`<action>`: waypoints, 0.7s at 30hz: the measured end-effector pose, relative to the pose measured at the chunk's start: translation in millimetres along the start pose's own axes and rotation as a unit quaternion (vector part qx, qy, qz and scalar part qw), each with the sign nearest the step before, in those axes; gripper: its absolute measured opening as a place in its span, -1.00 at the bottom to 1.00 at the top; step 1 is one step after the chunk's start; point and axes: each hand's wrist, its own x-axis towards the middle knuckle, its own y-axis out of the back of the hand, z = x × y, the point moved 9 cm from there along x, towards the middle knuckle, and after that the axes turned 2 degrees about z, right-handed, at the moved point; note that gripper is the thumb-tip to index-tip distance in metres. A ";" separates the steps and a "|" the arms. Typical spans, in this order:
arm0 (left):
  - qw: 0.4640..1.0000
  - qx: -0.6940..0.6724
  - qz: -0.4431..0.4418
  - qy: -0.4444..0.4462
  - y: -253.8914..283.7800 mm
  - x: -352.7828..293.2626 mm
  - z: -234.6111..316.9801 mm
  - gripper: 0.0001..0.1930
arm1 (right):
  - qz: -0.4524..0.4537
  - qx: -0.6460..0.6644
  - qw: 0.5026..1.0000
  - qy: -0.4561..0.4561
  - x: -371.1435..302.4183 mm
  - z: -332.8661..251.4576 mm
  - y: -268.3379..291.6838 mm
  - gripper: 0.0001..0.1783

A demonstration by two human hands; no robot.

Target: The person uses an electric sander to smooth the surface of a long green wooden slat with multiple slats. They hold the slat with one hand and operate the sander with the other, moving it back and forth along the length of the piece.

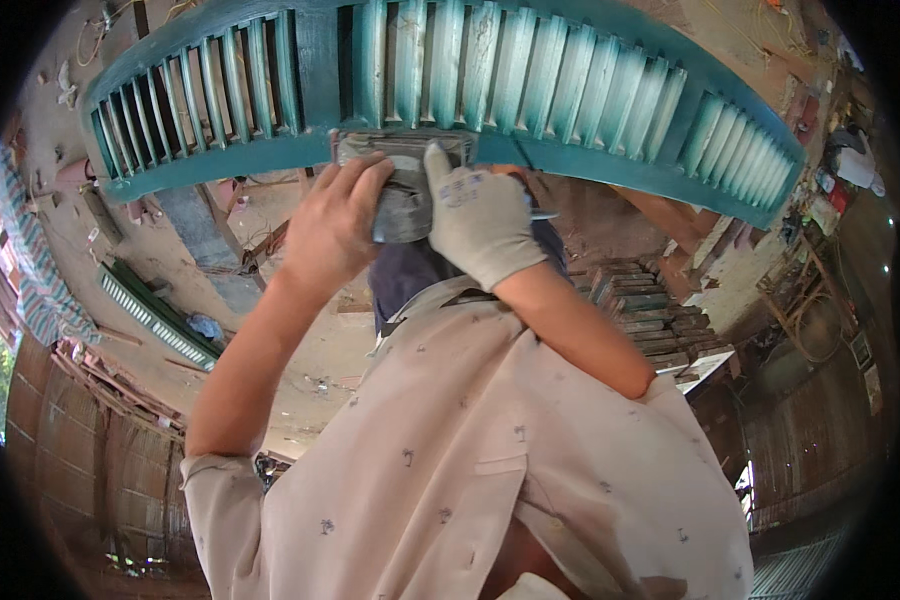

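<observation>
A teal-painted louvred shutter (pixel 320 80) spans the top of the view, its slats paler and worn toward the right. Against the near rail rests a dark grey sander (pixel 404 212), its flat rectangular base on the wood. My bare left hand (pixel 335 225) grips the sander's left side, fingers curled over the top. On the other side, my right hand (pixel 482 222) wears a pale work glove with blue marks. Its fingers wrap round the body, with one digit lying along the top. The sander's underside is hidden.
Below the shutter, a green louvred panel (pixel 155 315) lies on the floor at left, near a grey board (pixel 205 235). Stacked wood pieces (pixel 645 310) sit at right. Striped cloth (pixel 35 260) hangs far left. A wooden chair-like frame (pixel 810 300) and clutter stand far right.
</observation>
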 end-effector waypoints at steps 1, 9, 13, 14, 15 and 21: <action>1.000 -0.005 0.005 -0.006 -8.8 5.5 12.6 -0.28 | 0.001 0.001 1.000 0.000 -5.0 17.4 3.3 -0.41; 0.998 -0.035 0.029 -0.050 -83.9 53.0 121.9 -0.53 | -0.059 -0.030 0.994 -0.083 -72.0 146.6 23.9 -0.15; 0.991 -0.069 0.056 -0.096 -122.6 80.7 183.8 -0.72 | -0.045 -0.044 0.989 -0.132 -116.0 220.5 30.3 -0.03; 0.991 -0.053 0.064 -0.102 -133.0 84.9 197.9 -0.71 | -0.024 -0.033 0.990 -0.138 -126.1 237.0 28.4 0.00; 0.991 -0.050 0.059 -0.109 -137.8 90.0 209.8 -0.71 | -0.016 -0.029 0.989 -0.141 -132.7 247.7 27.7 0.01; 0.993 -0.056 0.035 -0.097 -113.6 74.6 172.5 -0.70 | -0.055 -0.033 0.986 -0.154 -114.4 208.0 19.9 0.01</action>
